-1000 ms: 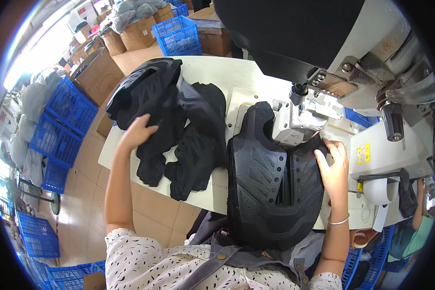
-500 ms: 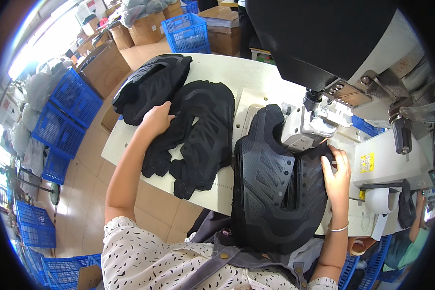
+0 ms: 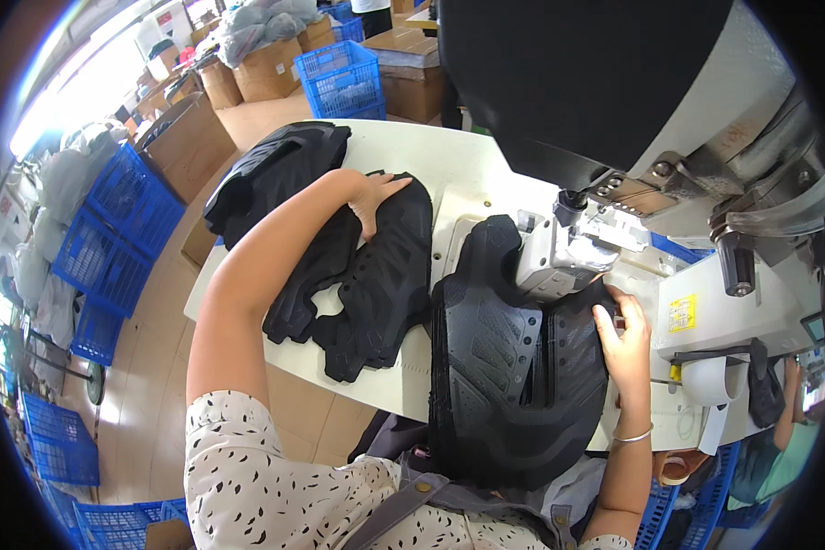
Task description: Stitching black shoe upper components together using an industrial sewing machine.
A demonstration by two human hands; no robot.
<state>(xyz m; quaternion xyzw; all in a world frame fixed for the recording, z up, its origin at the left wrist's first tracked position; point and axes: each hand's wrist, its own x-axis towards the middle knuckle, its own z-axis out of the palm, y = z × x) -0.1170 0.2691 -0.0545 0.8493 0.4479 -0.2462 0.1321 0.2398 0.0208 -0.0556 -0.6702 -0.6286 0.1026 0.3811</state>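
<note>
My left hand (image 3: 372, 197) rests on the top of the middle pile of black shoe uppers (image 3: 390, 266), its fingers stretched out and the thumb apart. Another pile of black shoe uppers (image 3: 289, 160) lies farther left, partly behind my forearm. On the right, a thick stack of black shoe uppers (image 3: 490, 353) with eyelet holes overhangs the table's front edge toward my lap. My right hand (image 3: 625, 344) grips the right edge of an upper in that stack, close to the metal sewing head (image 3: 564, 261). Its fingertips are partly hidden behind the edge.
The black-covered sewing machine arm (image 3: 587, 82) looms over the right side of the white table (image 3: 403, 142). A dark-handled lever (image 3: 735, 261) hangs at the right. Blue crates (image 3: 124, 220) and cardboard boxes (image 3: 188, 137) stand on the floor to the left. A co-worker's arm (image 3: 786, 412) shows at the far right.
My left hand has moved right, from between the two left piles onto the top of the middle pile. The right hand keeps its place at the upper. The whole view has shifted slightly.
</note>
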